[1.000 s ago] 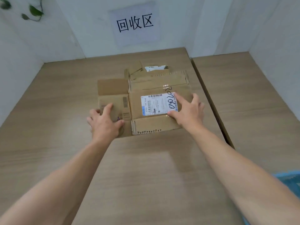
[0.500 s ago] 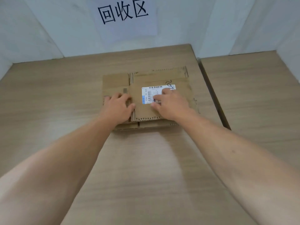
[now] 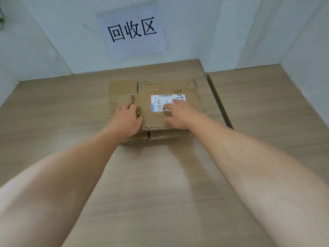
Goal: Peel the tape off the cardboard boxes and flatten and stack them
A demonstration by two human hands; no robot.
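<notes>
The flattened cardboard stack (image 3: 178, 86) — left hand (image 3: 127, 120), right hand (image 3: 179, 114) pressing its top.

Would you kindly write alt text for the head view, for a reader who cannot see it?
The left hand and right hand press on a stack of flattened cardboard boxes on a wooden table, the right over a shipping label; a paper sign hangs behind.

Both hands (image 3: 124, 120) press flattened cardboard (image 3: 158, 114) on table (image 3: 151, 184).
</notes>
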